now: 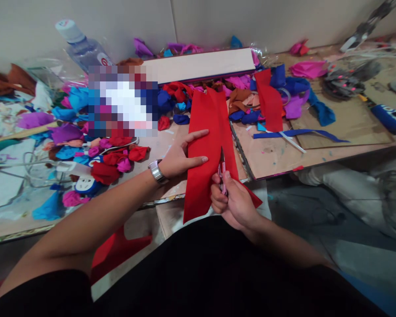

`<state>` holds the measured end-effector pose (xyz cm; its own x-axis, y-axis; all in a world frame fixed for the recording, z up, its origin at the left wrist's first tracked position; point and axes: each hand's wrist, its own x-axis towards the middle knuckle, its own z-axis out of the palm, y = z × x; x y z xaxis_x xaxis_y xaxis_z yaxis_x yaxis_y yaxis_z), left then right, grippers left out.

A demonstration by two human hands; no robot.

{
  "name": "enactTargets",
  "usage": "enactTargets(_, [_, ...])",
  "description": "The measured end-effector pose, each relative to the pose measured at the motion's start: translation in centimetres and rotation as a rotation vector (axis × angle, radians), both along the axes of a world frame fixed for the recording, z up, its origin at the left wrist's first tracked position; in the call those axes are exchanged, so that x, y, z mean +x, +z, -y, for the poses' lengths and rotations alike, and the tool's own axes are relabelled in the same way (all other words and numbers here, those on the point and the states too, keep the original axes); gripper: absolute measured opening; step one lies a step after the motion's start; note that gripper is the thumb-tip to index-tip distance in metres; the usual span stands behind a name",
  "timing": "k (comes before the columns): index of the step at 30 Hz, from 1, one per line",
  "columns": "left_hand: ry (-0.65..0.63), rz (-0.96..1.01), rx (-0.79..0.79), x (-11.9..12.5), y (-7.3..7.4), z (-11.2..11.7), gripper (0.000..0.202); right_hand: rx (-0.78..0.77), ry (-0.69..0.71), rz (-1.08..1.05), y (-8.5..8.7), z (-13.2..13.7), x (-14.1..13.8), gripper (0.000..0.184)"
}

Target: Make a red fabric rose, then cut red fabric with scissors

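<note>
A long strip of red felt (pixel 207 127) lies over the front edge of the table. My left hand (pixel 180 156) rests flat on its left side, fingers stretched out, a watch on the wrist. My right hand (pixel 232 200) is closed round the pink handles of small scissors (pixel 222 169). Their blades point away from me into a slit partway up the red felt.
Heaps of coloured fabric scraps (pixel 86 145) cover the table's left and back. A second red strip (pixel 269 103), a blue strip (pixel 297 133), a pale flat board (pixel 201 65) and a water bottle (pixel 82 44) lie beyond. Red offcuts (pixel 119 251) lie on the floor.
</note>
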<state>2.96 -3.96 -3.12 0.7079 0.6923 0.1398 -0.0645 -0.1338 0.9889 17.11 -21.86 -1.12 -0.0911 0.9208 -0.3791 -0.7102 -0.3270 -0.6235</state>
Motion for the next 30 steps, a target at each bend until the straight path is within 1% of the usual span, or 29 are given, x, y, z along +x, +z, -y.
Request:
enactTargets(6, [0.012, 0.008, 0.026, 0.02, -0.15, -0.04, 0.088, 0.009, -0.023, -0.008, -0.16, -0.15, -0.04, 0.045])
enactTargets(14, [-0.013, 0.021, -0.019, -0.02, -0.26, 0.02, 0.088, 0.007, -0.035, -0.007, -0.24, -0.1, -0.06, 0.044])
enactTargets(19, [-0.011, 0.02, 0.04, -0.06, -0.16, -0.08, 0.087, 0.001, -0.027, -0.024, -0.18, -0.05, 0.11, 0.044])
enactTargets(23, [-0.036, 0.007, 0.061, -0.15, -0.06, -0.09, 0.088, 0.008, -0.025, -0.026, -0.02, -0.11, 0.37, 0.045])
enactTargets(30, [-0.031, 0.009, 0.167, -0.12, 0.09, -0.17, 0.084, 0.02, -0.027, -0.01, -0.03, -0.25, 0.65, 0.045])
